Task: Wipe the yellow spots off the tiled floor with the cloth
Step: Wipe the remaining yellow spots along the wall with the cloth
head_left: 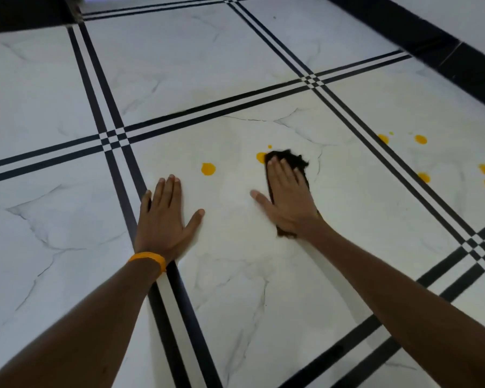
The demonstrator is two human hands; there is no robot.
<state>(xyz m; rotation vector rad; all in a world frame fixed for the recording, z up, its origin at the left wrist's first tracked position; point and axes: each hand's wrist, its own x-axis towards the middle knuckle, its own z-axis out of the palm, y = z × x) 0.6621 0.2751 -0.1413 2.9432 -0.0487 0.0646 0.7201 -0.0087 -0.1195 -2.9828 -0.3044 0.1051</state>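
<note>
My right hand (287, 197) lies flat on a dark brown cloth (290, 157), pressing it against the white marble floor tile (235, 261). The cloth's far end touches a yellow spot (261, 157), and a tiny yellow dot (269, 147) sits just beyond it. A larger yellow spot (208, 169) lies to the left, between my hands. My left hand (165, 217), with an orange band (149, 259) on the wrist, rests flat on the floor with its fingers spread and holds nothing. Several more yellow spots (420, 139) dot the tile at the right.
Black double stripes (207, 113) cross the floor between the tiles. A black skirting (431, 43) runs along the wall at the upper right. A dark edge (25, 18) borders the floor at the top left.
</note>
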